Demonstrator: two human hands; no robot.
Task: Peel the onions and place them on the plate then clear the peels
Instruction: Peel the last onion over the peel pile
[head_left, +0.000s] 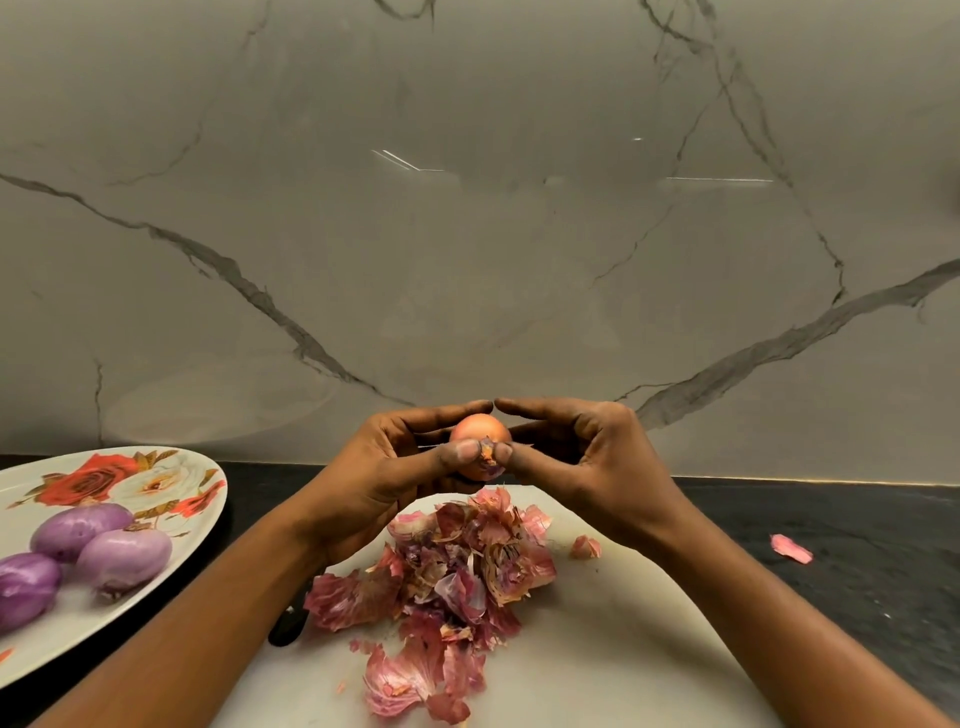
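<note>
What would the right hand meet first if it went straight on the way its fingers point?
The onion: the right hand points leftward and already pinches it. Just beyond is the left hand, holding the onion's other side. Depth between the fingertips is unclear.

Kitchen premises. A dark stone countertop (857, 519) meets a glossy, marble-veined backsplash (467, 234) along its far edge. A white cutting board (623, 649) at the counter's near edge carries onion peels (447, 571). A floral plate (156, 478) at the left edge holds peeled onions (124, 558).
</note>
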